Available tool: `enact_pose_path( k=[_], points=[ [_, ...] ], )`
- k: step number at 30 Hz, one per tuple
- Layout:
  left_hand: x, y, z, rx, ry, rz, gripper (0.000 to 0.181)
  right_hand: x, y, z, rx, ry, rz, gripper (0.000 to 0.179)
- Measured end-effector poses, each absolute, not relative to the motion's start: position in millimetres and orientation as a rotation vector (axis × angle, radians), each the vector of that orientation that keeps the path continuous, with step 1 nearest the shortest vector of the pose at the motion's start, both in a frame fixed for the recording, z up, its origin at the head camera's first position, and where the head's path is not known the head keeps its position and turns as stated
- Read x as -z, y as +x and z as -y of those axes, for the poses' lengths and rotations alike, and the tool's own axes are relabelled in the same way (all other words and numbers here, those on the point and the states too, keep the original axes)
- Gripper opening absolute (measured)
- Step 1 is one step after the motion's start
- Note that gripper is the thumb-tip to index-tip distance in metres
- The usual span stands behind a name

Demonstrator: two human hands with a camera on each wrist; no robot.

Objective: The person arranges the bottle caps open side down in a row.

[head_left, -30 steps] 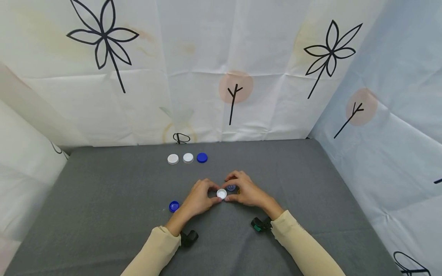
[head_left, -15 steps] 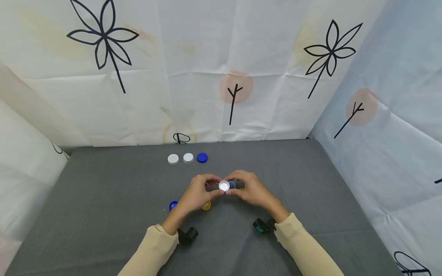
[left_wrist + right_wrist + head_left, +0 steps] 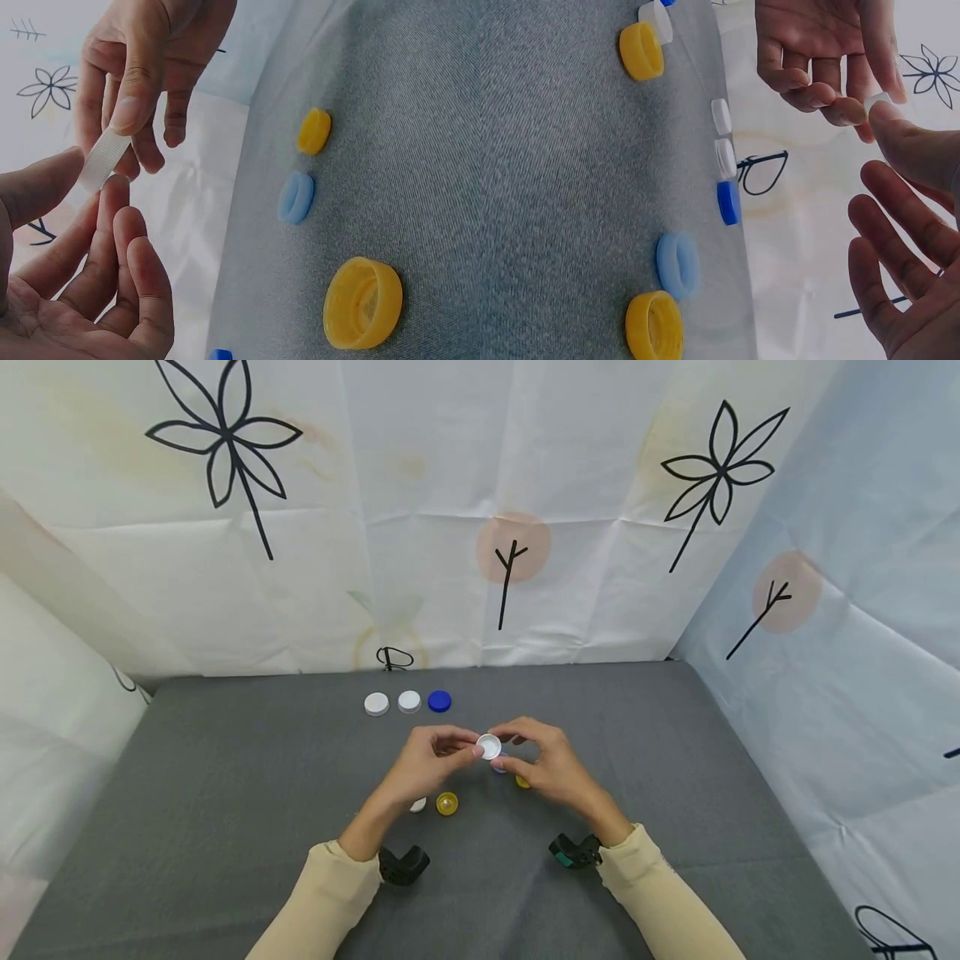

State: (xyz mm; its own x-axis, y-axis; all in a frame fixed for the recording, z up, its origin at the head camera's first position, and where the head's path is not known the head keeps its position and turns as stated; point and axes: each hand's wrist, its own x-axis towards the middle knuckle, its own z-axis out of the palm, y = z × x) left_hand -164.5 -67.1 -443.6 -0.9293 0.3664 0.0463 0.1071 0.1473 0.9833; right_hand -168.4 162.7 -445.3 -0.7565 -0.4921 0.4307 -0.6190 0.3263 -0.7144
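In the head view, the work looks part-way along: a left white cap (image 3: 377, 704), a middle white cap (image 3: 409, 702) and a dark blue cap (image 3: 439, 701) sit in a row at the back of the tabletop (image 3: 225, 777). A near yellow cap (image 3: 447, 803) and a partly covered white cap (image 3: 417, 807) lie loose closer in; these and the held cap (image 3: 489, 747) seem to remain. It is up between the left hand (image 3: 422, 763) and right hand (image 3: 551, 762): white, round, shallow, hollow side showing.

In the left wrist view, its side looks finely ribbed. The left thumb and fingers pinch 1 end, the right ones the other. A light blue cap (image 3: 302, 198) and far yellow cap (image 3: 316, 131) also lie loose.

In the right wrist view, the right thumb covers most of the held cap; the 3 outer right fingers are spread, off it.
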Motion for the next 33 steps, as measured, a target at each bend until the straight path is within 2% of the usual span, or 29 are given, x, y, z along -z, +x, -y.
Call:
enact_pose_path(
  k=[8,19,33],
  points=[
    [438,-163,68,-1.911,0.413,-2.181,0.021,444,-167,-161,-1.545,1.001,2.429,0.031],
    [431,-160,66,-2.017,0.48,-2.147,0.022,439,-167,-161,-1.847,0.9,2.36,0.023],
    [429,-161,70,-2.003,0.421,-2.04,0.028,436,-168,-158,-1.908,0.992,2.221,0.02]
  ],
)
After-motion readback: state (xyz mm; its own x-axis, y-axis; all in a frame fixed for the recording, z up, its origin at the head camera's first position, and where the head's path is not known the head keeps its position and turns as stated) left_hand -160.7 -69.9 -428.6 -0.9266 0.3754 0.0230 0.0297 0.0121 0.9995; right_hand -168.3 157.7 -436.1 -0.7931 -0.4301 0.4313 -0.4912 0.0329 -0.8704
